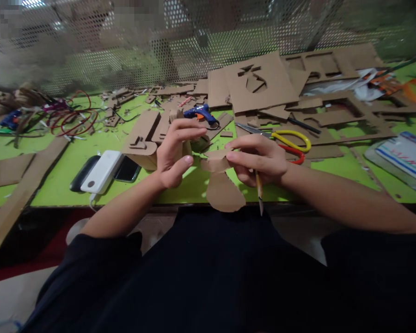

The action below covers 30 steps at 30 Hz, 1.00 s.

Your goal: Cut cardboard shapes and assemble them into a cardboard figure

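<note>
Between my hands is a small cardboard piece (224, 192) with a rounded lower end and a folded strip across its top. My right hand (258, 159) pinches the upper right of that piece between thumb and finger. A thin yellow-handled knife (259, 187) also sits in the right hand's fingers, blade pointing down. My left hand (178, 152) is raised just left of the piece, thumb and fingers apart, with nothing in its grasp. Behind the left hand stands a cardboard box construction (142, 138), partly hidden by that hand.
A blue glue gun (201, 112) lies behind my hands. Scissors with yellow and red handles (291, 141) are beyond my right hand. A white power bank (102, 172) and a phone (127, 169) rest at left. Cut cardboard sheets (263, 81) fill the back right.
</note>
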{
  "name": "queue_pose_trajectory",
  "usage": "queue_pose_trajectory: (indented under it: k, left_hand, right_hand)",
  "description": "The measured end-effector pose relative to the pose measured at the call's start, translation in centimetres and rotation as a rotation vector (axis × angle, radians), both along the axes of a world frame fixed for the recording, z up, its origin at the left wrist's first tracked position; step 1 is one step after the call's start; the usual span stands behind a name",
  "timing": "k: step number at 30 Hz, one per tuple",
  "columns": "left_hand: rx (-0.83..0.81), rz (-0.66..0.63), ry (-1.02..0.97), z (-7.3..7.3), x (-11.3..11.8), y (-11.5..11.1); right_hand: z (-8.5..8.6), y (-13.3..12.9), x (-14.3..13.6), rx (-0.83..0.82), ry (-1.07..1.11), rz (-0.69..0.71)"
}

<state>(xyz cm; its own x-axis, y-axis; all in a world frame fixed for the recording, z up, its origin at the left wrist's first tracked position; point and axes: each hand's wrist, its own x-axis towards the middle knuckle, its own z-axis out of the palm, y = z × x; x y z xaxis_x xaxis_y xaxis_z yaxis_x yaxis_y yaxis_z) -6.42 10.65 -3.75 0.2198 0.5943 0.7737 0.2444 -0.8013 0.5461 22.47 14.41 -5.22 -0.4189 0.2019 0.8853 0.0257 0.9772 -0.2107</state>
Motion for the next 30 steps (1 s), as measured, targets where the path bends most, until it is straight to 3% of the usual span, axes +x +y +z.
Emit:
queue_pose_trajectory:
  k: [2, 5, 8, 10, 13, 21, 27, 30]
  left_hand:
    - [-0.022, -0.135, 0.067, 0.8, 0.6, -1.0]
    - [-0.037, -0.187, 0.12, 1.5, 1.8, -2.4]
    - [-0.034, -0.156, 0.083, 1.7, 2.4, -3.1]
    - [-0.056, -0.154, 0.06, 1.6, 2.5, -3.2]
    - [-0.165, -0.218, -0.008, 1.1, 2.7, -3.1]
    - [-0.462, -0.276, -0.197, -0.2, 3.8, -3.0]
    - [-0.397, -0.207, -0.233, -1.3, 4.0, -3.5]
    - [-0.37, -0.175, -0.227, -2.3, 4.0, -3.4]
  right_hand:
    - [0.4, -0.1, -0.5, 0.136, 0.067, 0.046]
    - [1.0, -0.6, -1.4, 0.185, 0.132, 0.035]
    - [1.2, -1.5, -1.9, 0.052, 0.167, 0.076]
    - [1.2, -2.1, -2.0, -0.143, 0.136, 0.129]
    - [1.2, -2.8, -1.9, -0.342, 0.095, 0.161]
    - [1.3, -2.7, -2.7, -0.248, 0.12, 0.168]
    - [-0.3, -3.2, -3.7, -0.515, 0.204, 0.413]
    - [-0.7, -3.3, -3.8, -0.65, 0.166, 0.449]
